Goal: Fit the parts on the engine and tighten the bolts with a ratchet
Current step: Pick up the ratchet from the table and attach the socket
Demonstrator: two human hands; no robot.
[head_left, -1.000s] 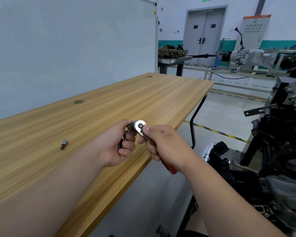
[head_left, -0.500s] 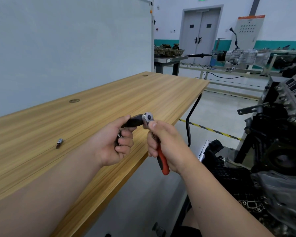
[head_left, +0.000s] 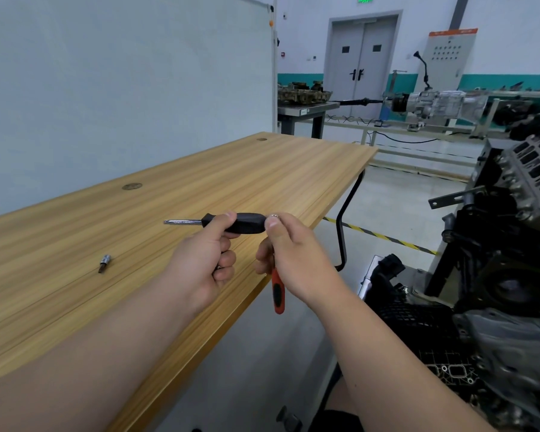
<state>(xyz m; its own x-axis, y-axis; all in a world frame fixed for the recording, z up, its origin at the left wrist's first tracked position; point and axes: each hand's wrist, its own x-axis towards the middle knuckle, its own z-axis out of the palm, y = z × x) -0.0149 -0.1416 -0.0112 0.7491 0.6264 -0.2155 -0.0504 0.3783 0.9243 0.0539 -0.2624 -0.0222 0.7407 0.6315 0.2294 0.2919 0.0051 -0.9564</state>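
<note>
My left hand (head_left: 205,260) grips a black-handled extension driver (head_left: 250,222) that lies level, its steel shaft pointing left. My right hand (head_left: 293,254) holds the ratchet; its thumb covers the head, which meets the driver's right end. The ratchet's red and black handle (head_left: 278,293) hangs down below my right hand. Both hands hover over the front edge of the wooden table (head_left: 169,198). A small socket bit (head_left: 104,263) lies on the table to the left. The dark engine (head_left: 512,244) stands at the right on a stand.
A white board closes off the table's far side. A black plastic engine part (head_left: 390,269) lies low beside the engine. A gearbox (head_left: 440,102) on a rack and a metal bench with an engine part (head_left: 303,93) stand in the background near a grey double door.
The black driver has swung out level with its shaft pointing left. The ratchet handle has turned from slanting right to hanging straight down. Both hands have risen a little.
</note>
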